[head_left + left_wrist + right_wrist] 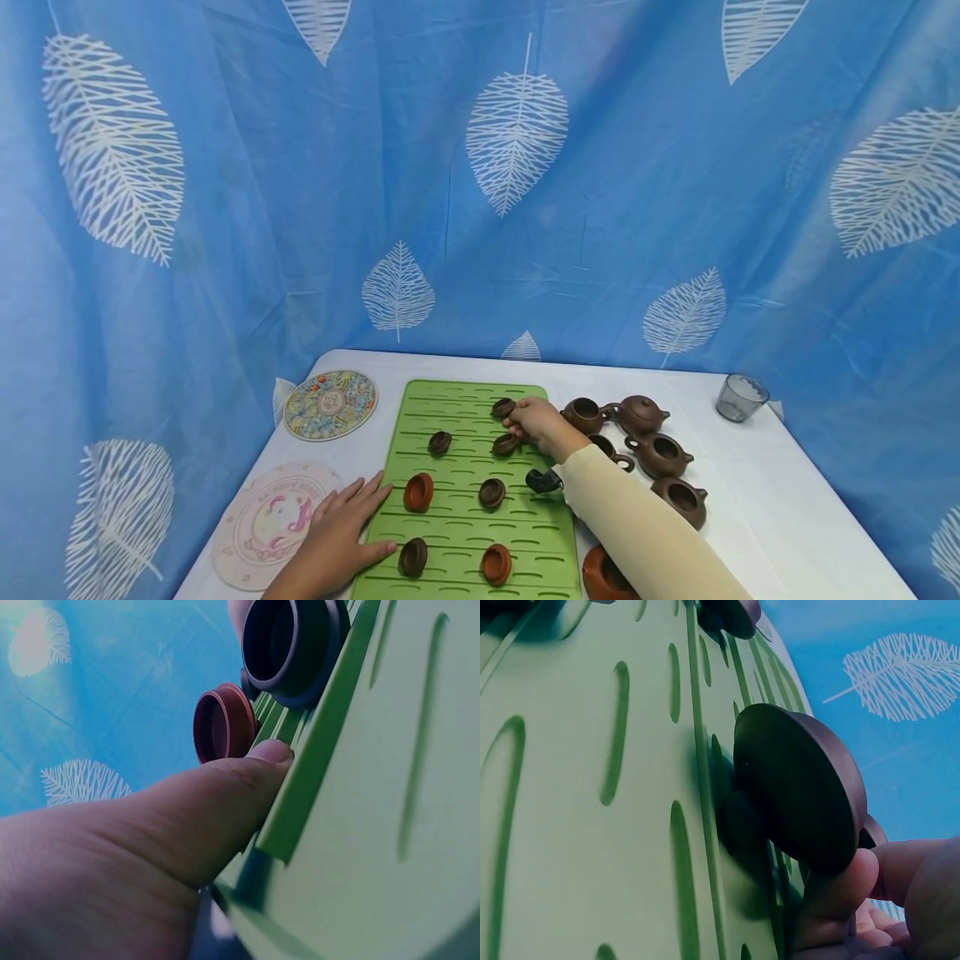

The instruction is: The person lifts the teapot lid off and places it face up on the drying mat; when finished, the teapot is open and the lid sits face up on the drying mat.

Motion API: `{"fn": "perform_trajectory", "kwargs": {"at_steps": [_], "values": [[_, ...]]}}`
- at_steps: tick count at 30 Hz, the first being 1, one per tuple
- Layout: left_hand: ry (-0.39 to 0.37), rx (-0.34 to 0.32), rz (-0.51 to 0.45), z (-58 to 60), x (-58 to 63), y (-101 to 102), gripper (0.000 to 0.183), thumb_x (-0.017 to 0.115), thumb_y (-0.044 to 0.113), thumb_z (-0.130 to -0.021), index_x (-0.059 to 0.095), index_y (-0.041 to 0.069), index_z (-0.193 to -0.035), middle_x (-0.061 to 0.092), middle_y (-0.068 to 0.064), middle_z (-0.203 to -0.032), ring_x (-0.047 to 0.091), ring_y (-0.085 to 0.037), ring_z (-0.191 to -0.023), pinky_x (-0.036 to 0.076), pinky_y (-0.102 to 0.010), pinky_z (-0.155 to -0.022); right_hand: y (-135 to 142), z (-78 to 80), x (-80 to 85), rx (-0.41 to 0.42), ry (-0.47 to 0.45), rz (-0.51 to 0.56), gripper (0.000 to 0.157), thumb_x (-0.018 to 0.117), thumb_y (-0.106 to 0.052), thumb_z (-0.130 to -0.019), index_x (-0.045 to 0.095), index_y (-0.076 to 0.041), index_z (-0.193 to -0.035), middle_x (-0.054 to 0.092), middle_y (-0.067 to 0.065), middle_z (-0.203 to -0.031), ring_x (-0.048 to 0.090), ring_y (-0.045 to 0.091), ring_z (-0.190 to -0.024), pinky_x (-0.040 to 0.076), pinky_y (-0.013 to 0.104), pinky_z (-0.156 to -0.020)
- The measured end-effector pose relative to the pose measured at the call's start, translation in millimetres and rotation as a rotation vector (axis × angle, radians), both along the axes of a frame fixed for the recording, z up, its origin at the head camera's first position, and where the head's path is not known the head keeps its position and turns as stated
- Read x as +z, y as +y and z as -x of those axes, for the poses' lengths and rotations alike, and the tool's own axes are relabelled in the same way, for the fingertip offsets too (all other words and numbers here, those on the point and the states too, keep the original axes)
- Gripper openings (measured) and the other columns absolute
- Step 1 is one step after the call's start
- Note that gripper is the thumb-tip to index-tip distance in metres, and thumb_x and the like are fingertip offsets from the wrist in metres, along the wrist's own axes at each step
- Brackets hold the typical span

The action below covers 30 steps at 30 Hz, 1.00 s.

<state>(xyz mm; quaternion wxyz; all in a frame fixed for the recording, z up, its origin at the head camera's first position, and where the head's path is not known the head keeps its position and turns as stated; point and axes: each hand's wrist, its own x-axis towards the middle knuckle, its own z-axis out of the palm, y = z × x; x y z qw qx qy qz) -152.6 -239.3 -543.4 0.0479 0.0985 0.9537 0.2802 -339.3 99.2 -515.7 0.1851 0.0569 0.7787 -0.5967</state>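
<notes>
My left hand [337, 533] rests at the left edge of the green mat [457, 529], fingers extended. In the left wrist view its thumb touches the mat's rim near a dark teapot lid [296, 649] and a reddish lid [225, 724]. My right hand [542, 425] pinches a small dark teapot lid [503, 407] near the mat's far right. Just nearer lies another dark lid [504, 444]; in the right wrist view a large dark lid [799, 787] partly hides the fingertips' contact. Other lids stand tilted on the mat, including a red-brown one [417, 492].
Right of the mat stand several brown teapots [663, 454], one lidded [641, 412]; a reddish pot [609, 575] is partly under my right sleeve. A glass cup [742, 398] stands far right. Two round coasters, one patterned [332, 405] and one pink [277, 521], lie left.
</notes>
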Motion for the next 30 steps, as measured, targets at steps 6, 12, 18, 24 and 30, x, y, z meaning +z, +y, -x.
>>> {"fn": "perform_trajectory", "kwargs": {"at_steps": [6,12,18,24,30], "values": [[0.000,-0.004,-0.008,-0.1,0.8,1.2,0.086,0.087,0.051,-0.081,0.057,0.016,-0.153,0.040,-0.007,-0.168,0.033,-0.045,-0.154,0.019,-0.078,-0.119,2.7,-3.4,3.7,-0.012,-0.006,0.029,0.029,0.047,-0.006,-0.110,0.049,0.005,-0.136,0.069,0.010,-0.093,0.056,0.008,-0.064,0.049,0.019,-0.057],[-0.005,-0.003,-0.012,-1.1,1.5,1.2,0.086,0.087,0.052,-0.081,0.056,0.015,-0.153,0.039,-0.008,-0.168,0.032,-0.045,-0.154,0.018,-0.077,-0.120,6.1,-8.2,7.6,-0.038,0.047,0.064,0.049,0.051,-0.005,-0.105,0.038,0.006,-0.151,0.065,0.017,-0.103,0.057,0.013,-0.068,0.050,0.025,-0.058],[-0.014,0.001,0.001,-1.6,1.0,0.2,0.087,0.087,0.052,-0.081,0.056,0.015,-0.153,0.039,-0.008,-0.168,0.033,-0.045,-0.154,0.018,-0.077,-0.120,17.8,-13.1,15.7,-0.108,0.148,0.023,0.052,0.055,-0.006,-0.101,0.043,0.003,-0.150,0.064,0.023,-0.110,0.063,0.021,-0.075,0.055,0.035,-0.065],[-0.004,0.001,0.004,-1.1,0.4,-0.9,0.086,0.087,0.052,-0.080,0.057,0.016,-0.153,0.040,-0.008,-0.168,0.034,-0.045,-0.153,0.020,-0.077,-0.119,36.7,-13.5,30.9,-0.110,0.230,0.038,0.045,0.057,-0.007,-0.099,0.051,0.002,-0.142,0.068,0.026,-0.110,0.068,0.028,-0.081,0.061,0.043,-0.073],[-0.020,-0.007,-0.006,-0.1,-1.0,-2.5,0.087,0.086,0.053,-0.081,0.056,0.015,-0.154,0.039,-0.009,-0.168,0.032,-0.046,-0.153,0.019,-0.076,-0.120,67.5,-11.8,39.5,-0.207,0.287,0.012,0.037,0.056,-0.007,-0.100,0.053,-0.001,-0.136,0.069,0.014,-0.096,0.066,0.020,-0.070,0.061,0.039,-0.068]]}}
